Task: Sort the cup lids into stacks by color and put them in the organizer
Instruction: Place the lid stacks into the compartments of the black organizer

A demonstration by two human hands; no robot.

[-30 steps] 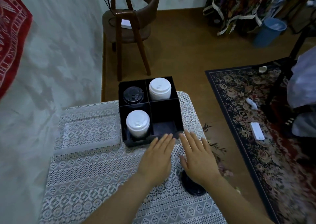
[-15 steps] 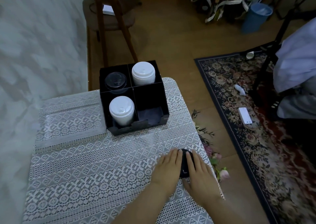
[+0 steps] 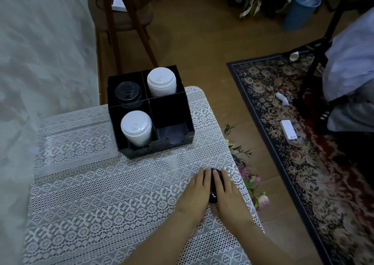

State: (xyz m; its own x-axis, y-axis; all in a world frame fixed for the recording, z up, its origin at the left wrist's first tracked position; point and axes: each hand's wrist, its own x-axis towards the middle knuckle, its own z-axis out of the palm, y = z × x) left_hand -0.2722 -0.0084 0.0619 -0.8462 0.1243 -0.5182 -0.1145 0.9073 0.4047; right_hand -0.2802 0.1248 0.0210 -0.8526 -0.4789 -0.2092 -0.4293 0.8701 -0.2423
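Now left hand (image 3: 195, 193) and right hand (image 3: 227, 194), fingers straight, sandwich black lids (image 3: 213, 185); next, likely lift into organizer's (image 3: 141, 152) empty near-right compartment.

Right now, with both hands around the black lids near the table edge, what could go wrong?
1. The black lids lie close to the right edge of the table, pressed between the left hand and the right hand. An uneven squeeze might drop them to the floor.
2. The free front-right compartment of the organizer sits beside the front white stack and the back white stack. Careless lowering could knock one.
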